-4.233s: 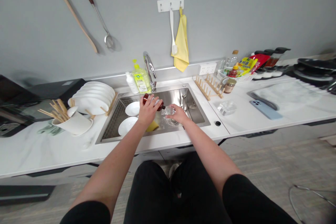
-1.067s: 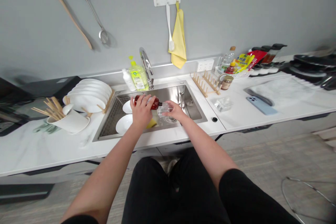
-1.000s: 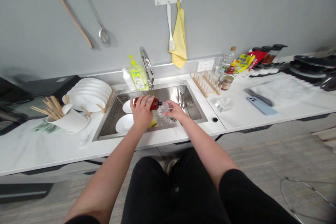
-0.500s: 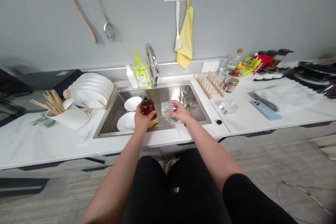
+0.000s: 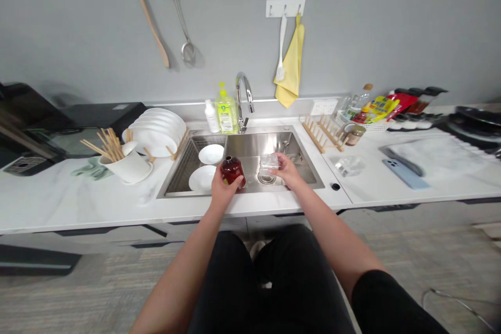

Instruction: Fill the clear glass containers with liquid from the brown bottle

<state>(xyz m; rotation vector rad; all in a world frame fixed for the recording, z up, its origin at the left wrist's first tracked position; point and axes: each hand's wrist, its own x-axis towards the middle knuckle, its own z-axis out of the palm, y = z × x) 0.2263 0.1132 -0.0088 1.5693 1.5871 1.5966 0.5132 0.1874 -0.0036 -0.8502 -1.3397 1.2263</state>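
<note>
A dark red glass bottle [image 5: 232, 171] stands upright in the left grip [image 5: 225, 193], the fingers wrapped around its lower body and its narrow neck pointing up, held low over the front edge of the stainless steel sink [image 5: 287, 143]. Just to the right of it, the right grip [image 5: 285, 171] pinches a clear square glass [image 5: 268, 164] between fingers and thumb, holding it above the round sink drain [image 5: 266, 179]; the two grips are near each other but not touching, and the bottle and glass stand apart. Left of the left grip, two white bowls sit in the basin: one [image 5: 202, 178] close beside the bottle, the other [image 5: 211, 154] farther back, both on a wire sink rack [image 5: 183, 177]. Behind the grips rises a chrome faucet [image 5: 243, 99], flanked on its left by a green dish soap pump bottle [image 5: 226, 112] and a white pump bottle [image 5: 212, 116]. Farther left on the white marble desk [image 5: 78, 203], white plates [image 5: 154, 133] lean in a wooden holder beside a white mug of chopsticks [image 5: 127, 167]. To the right of the right grip stand a wooden plate rack [image 5: 323, 135], a small glass dish [image 5: 349, 165] and a blue phone [image 5: 405, 174].
</note>
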